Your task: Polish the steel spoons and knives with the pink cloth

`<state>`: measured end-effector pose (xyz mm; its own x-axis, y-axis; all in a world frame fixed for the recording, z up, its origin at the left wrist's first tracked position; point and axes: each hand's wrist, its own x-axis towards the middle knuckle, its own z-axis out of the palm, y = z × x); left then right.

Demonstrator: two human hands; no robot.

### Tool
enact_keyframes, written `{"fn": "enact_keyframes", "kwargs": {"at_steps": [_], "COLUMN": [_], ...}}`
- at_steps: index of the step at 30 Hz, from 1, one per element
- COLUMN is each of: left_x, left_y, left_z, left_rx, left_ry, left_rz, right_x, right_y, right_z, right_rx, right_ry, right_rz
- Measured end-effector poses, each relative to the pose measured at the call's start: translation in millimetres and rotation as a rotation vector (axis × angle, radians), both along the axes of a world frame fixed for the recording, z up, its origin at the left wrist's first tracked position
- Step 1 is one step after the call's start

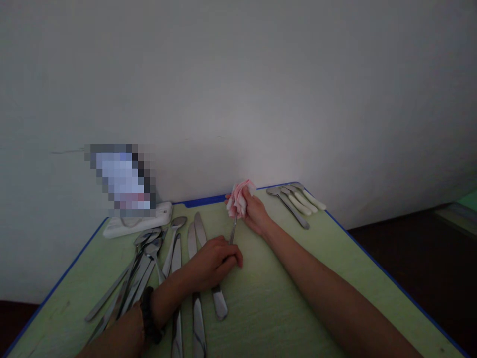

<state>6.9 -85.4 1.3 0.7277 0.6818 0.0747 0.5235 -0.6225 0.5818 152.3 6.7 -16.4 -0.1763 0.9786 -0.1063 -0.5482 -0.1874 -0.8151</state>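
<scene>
My left hand, with a dark bracelet at its wrist, is closed around the lower end of a metal utensil. The utensil's upper end is hidden in a crumpled pink and white cloth. My right hand grips this cloth around it, near the table's far edge. Beneath and beside my left forearm lie several table knives. Farther left is a loose pile of metal spoons and other cutlery.
On the green table, a metal spoon and several white-handled utensils lie at the far right. A blurred upright device stands by a white object at the far left. A wall rises behind.
</scene>
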Motion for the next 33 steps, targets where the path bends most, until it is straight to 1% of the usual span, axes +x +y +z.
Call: {"fn": "enact_keyframes", "kwargs": {"at_steps": [1,3,6,8,11,14,18,22,26,28,33], "left_x": [0,0,1,1,2,2,2,0,-1,-1,1], "left_y": [0,-1,-2,-2,-1,-1,-1,-1,-2,-2,-2], "left_z": [0.2,0.2,-1.2,-3.1,-6.0,-8.0,-8.3,-4.5,-0.1,0.6,-1.3], "left_rx": [0.002,0.015,0.05,0.071,0.089,0.098,0.119,0.114,0.093,0.09,0.081], "left_ry": [0.002,0.001,0.01,0.034,0.061,0.069,0.051,0.024,0.028,0.038,0.041], "left_rz": [0.0,0.001,0.021,0.052,0.079,0.087,0.08,0.007,-0.057,-0.06,-0.039], "right_x": [0,0,1,1,0,0,0,1,1,1,4], "right_y": [0,-1,-4,-7,-8,-7,-4,0,2,2,1], "right_z": [0.4,1.1,1.3,1.2,1.4,1.3,-0.5,-1.9,0.7,3.3,8.5], "right_rx": [-0.007,-0.006,0.019,0.036,0.053,0.037,0.019,-0.006,-0.025,-0.042,-0.058], "right_ry": [0.014,0.013,-0.044,-0.068,-0.071,-0.065,-0.041,0.05,0.123,0.163,0.322], "right_rz": [-0.009,0.026,0.159,0.217,0.23,0.212,0.117,-0.005,-0.079,-0.087,-0.039]}}
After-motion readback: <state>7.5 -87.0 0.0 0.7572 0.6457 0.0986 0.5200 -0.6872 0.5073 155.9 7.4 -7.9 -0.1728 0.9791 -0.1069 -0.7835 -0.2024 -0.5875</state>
